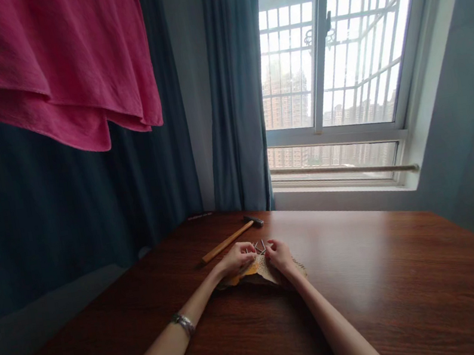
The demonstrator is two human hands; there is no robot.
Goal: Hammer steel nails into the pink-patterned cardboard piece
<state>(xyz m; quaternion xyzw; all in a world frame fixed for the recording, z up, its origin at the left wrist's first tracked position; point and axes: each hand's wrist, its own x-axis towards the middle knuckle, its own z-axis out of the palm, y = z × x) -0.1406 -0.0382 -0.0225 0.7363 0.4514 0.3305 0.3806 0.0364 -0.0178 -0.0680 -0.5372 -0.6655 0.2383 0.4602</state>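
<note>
My left hand (239,257) has its fingers curled together over the left side of a torn, crumpled piece of brown cardboard (265,269) with an orange patch. Opposite it, my right hand (279,255) pinches close above the right side of the cardboard. Several thin metal nails (258,248) stick up at differing tilts in the gap between both hands. What either set of fingertips holds is too small to make out. Just beyond my left hand lies a hammer (228,243) with a wooden handle and a dark head pointing to the back right.
All this rests on a dark brown wooden table (399,277). Blue curtains (234,93) hang behind it, beside a sliding window (325,53) with bars outside. A pink cloth (64,67) hangs over the upper left. A small dark strip (200,215) lies at the back edge.
</note>
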